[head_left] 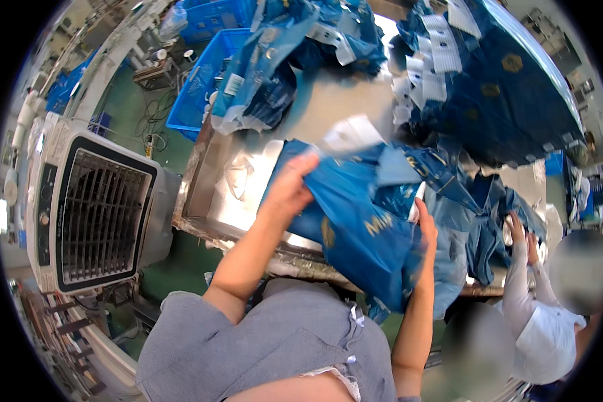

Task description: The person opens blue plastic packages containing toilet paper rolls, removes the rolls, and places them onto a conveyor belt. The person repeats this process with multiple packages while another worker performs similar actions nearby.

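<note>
A blue plastic bag (pixel 355 228) with gold printing hangs tilted between my hands, over the near edge of the metal worktable (pixel 214 208). My left hand (pixel 291 189) is closed on its upper left edge, fingers pinching the film. On the bag's right side my right hand (pixel 427 234) grips the edge, its fingers pointing up and partly blurred. A white tag or flap (pixel 352 134), smeared by motion, stands out at the bag's top. Just right of my right hand, more crumpled blue bags (pixel 449 201) lie on the table.
Blue bags with white tags (pixel 261 87) are heaped at the far left, and a large stack (pixel 502 87) rises at the far right. A blue crate (pixel 194 94) stands beyond the table's left side. Left is a white air cooler (pixel 100 208). A co-worker's hands (pixel 518 231) handle bags at right.
</note>
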